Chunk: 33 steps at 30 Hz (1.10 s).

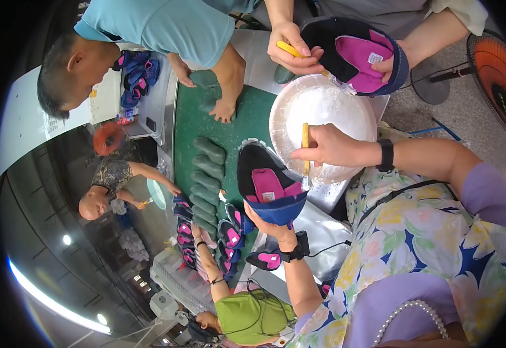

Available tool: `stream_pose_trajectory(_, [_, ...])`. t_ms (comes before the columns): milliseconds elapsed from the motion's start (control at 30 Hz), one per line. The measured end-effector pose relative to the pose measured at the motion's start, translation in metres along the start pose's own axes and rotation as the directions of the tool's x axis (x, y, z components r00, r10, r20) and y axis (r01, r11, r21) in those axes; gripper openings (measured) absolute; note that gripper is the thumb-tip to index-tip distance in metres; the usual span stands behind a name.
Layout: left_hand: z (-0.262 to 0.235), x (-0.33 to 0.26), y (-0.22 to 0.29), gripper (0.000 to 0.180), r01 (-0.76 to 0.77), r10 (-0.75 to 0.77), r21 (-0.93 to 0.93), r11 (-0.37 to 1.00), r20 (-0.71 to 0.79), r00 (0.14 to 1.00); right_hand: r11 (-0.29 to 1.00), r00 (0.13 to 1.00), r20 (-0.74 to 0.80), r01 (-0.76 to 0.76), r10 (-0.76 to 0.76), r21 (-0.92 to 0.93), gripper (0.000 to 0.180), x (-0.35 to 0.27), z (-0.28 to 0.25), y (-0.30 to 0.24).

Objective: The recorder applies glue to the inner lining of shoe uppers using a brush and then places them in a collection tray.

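My left hand (271,227), with a strapped device on its wrist, grips a shoe upper (282,210) by its navy blue heel end. The upper has a black underside, a pink lining and a small white label inside. In my right hand (335,145), a brush with a yellow handle (306,139) is pinched between thumb and fingers. Its pale bristle end points down, close to the upper's edge; whether they touch, I cannot tell. My right hand is over a wide round basin (276,119) holding white paste-like stuff, beside the upper.
A co-worker's hands (293,49) hold another brush and shoe upper (380,58) above the basin. Grey-green shoe lasts (205,180) line the green conveyor belt (247,124), with more uppers (230,235) below. Other people reach over the belt. An orange fan (499,87) stands far right.
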<state>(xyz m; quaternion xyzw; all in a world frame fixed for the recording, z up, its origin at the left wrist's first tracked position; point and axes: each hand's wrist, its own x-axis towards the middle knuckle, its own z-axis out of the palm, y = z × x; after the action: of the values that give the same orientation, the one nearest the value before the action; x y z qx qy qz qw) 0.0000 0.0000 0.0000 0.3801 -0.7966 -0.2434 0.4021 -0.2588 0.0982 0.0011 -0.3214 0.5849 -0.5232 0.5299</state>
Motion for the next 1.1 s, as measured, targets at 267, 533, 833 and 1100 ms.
stream_pose_trajectory(267, [-0.021,-0.013,-0.044,0.032,0.698,-0.517,-0.316,0.642,0.494,0.699,0.926,0.924,-0.066,0.374,-0.377,-0.056,0.02,0.006,-0.019,0.011])
stream_pose_trajectory(533, [0.011,-0.046,-0.024,0.029,0.951,-0.576,-0.294,0.096,0.763,0.294,0.316,0.339,0.367,0.941,-0.866,-0.122,0.019,0.017,0.024,-0.002])
stream_pose_trajectory(833, [0.019,-0.03,-0.018,0.029,0.954,-0.641,-0.283,0.102,0.715,0.28,0.641,0.7,0.404,0.709,-0.589,-0.294,0.023,0.042,-0.005,0.02])
stream_pose_trajectory(1100, [-0.013,-0.025,-0.038,0.029,0.769,-0.556,-0.292,0.568,0.554,0.62,0.864,0.934,0.173,0.355,-0.312,-0.358,0.025,0.053,-0.031,0.058])
